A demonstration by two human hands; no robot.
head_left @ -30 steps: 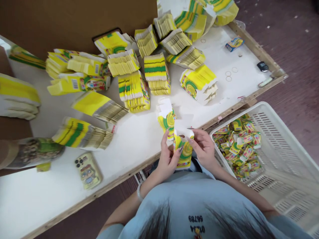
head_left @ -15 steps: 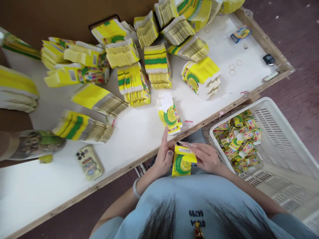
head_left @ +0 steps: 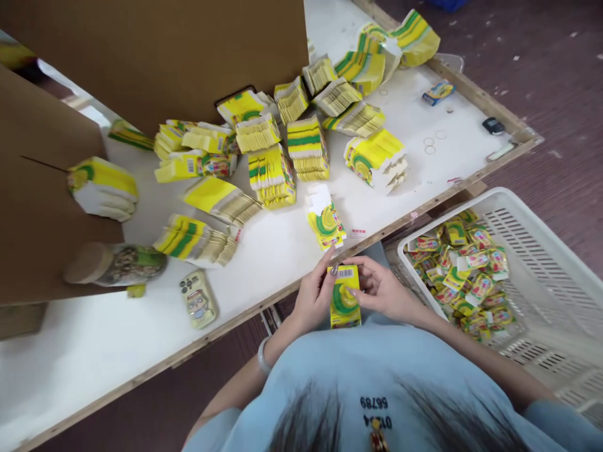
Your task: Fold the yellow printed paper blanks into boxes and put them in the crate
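Observation:
Between my two hands, just past the table's front edge, I hold a small yellow and green carton (head_left: 345,304) with a barcode on its top part. My left hand (head_left: 313,293) grips its left side, thumb on the barcode end. From the right, my right hand (head_left: 384,290) holds it, with the thumb on the printed face and the fingers behind the upper edge. On the table right beyond my fingers lie a few flat carton blanks (head_left: 326,223) with white flaps.
Several stacks of folded cartons (head_left: 308,147) stand across the white table (head_left: 264,263). A phone (head_left: 198,300) and a jar (head_left: 127,263) are at the left. At the right, a white plastic basket (head_left: 541,251) holds several filled-out cartons (head_left: 471,270). Cardboard panels (head_left: 188,56) rise behind.
The carton's top flap, raised before, now lies folded down. My left thumb has moved onto the barcode end and my right hand lower on the carton. The camera view has shifted.

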